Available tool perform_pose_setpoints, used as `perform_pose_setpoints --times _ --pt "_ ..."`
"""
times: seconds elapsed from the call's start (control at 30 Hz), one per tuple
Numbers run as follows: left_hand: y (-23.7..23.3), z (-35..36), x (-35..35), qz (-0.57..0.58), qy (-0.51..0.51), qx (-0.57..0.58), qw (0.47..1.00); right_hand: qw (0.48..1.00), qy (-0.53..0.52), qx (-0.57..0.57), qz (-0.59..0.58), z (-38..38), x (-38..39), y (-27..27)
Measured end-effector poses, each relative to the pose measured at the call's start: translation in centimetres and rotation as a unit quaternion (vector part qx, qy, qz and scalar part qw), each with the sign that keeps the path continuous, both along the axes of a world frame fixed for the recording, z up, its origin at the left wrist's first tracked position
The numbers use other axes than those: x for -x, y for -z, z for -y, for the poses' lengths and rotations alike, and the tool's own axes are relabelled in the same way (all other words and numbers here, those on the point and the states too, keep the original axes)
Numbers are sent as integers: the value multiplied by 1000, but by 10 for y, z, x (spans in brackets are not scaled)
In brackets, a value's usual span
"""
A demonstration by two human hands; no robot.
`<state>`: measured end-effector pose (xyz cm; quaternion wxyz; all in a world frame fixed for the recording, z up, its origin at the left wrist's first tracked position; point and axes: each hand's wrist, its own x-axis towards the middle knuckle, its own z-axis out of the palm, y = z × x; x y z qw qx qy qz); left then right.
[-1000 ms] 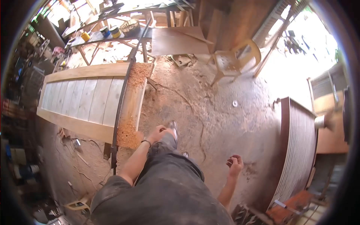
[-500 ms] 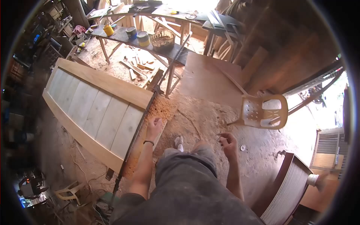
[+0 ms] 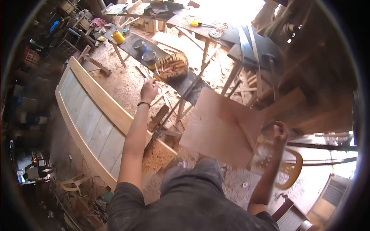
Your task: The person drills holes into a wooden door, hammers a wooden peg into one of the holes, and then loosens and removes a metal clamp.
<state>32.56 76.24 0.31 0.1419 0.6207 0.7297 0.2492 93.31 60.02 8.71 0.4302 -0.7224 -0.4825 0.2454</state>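
My left hand (image 3: 149, 90), a dark band at its wrist, reaches forward with fingers apart and nothing visible in them. It is nearest a round woven basket (image 3: 174, 65) of wooden pieces on a narrow dark bench (image 3: 194, 90); I see no clear contact. Two cans, one blue-labelled (image 3: 139, 47) and one pale-labelled (image 3: 149, 58), stand beside the basket. Over at the right, my right hand (image 3: 280, 131) is raised with curled fingers, above a plastic chair (image 3: 295, 169). Whatever may be inside those fingers is hidden.
A panelled wooden door-like piece (image 3: 90, 123) lies at the left, with sawdust (image 3: 158, 156) at its near end. A brown sheet (image 3: 219, 127) leans ahead of me. Behind the bench stands a worktable (image 3: 189, 23) with tools. A yellow can (image 3: 118, 37) sits farther left.
My left hand has moved forward from above the sawdust toward the basket. My right hand has risen and swung outward to the right. The view has shifted closer to the bench.
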Motion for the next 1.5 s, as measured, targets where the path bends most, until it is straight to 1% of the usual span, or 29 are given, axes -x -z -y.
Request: perform_pose_setpoints --times 0.03,0.1,0.13,0.2,0.3,0.37,0.43,0.47,0.5,0.6,0.67,0.73,0.8,0.83,0.87,0.9,0.93,0.97,1.0,1.03,1.1,1.13,1.17,1.23,1.3,1.37,1.4,1.47,1.5 --pt "7 -29 -2 -43 19 -8 999 1000 -6 5 21 -32 -27 6" --pt "19 -81 -14 -111 27 41 993 986 10 -3 168 -96 -73 20" --pt "28 -104 -18 -140 44 55 988 979 19 -2 202 -123 -88 25" --pt "46 -143 -28 -185 64 133 972 962 32 1 270 -174 -112 38" --pt "100 -182 -21 -259 86 185 944 980 0 72 187 -228 -139 70" --pt "112 -195 -21 -282 92 226 928 982 -10 185 41 -250 -134 74" --pt "110 -204 -22 -286 95 271 914 975 -26 219 6 -267 -135 90" --pt "108 -208 -23 -301 93 294 903 978 -38 199 43 -271 -138 101" --pt "113 -207 -23 -294 82 287 908 979 -51 178 80 -272 -140 110" --pt "101 -205 -28 -266 80 295 914 962 -54 266 -11 -278 -122 87" --pt "112 -202 -18 -294 78 269 914 977 -69 199 45 -280 -137 113" --pt "92 -192 -25 -279 18 232 932 975 -81 179 102 -279 -130 119" --pt "93 -185 -21 -213 -78 120 966 979 -80 173 78 -281 -130 124" --pt "88 -177 -24 -153 -123 45 980 980 -74 170 67 -281 -134 127" --pt "77 -168 -30 -94 -165 -34 981 979 -82 163 95 -282 -142 132" --pt "97 -165 -24 -47 -183 -109 976 977 -88 152 121 -287 -150 139" --pt "53 -135 -43 25 -198 -62 978 974 -93 141 148 -292 -154 143" --pt "50 -110 -48 238 -156 -69 956 973 -93 172 124 -293 -154 139" --pt "25 -74 -64 426 -134 -49 894 970 -95 201 101 -296 -151 134" --pt "19 -39 -75 485 -105 -68 865 965 -99 230 78 -301 -148 129" --pt "3 47 -100 542 -132 -32 829 964 -132 169 157 -299 -168 156" --pt "39 94 -104 605 -121 22 787 958 -153 137 198 -305 -172 159" --pt "37 141 -125 632 -187 1 752 952 -127 137 242 -294 -155 138" --pt "57 246 -145 601 -191 59 773 935 -74 126 324 -234 -89 75" --pt "58 343 -161 613 -212 67 758 931 -11 66 359 -206 -85 95" --pt "78 436 -171 573 -281 141 757 931 -90 -1 354 -130 -32 72" --pt "77 472 -177 597 -321 127 724 936 -107 -36 334 -111 -30 92" --pt "76 543 -179 636 -390 106 657 948 -185 -103 236 -80 -36 149" --pt "88 574 -179 656 -400 71 636 951 -220 -108 190 -48 -19 158"
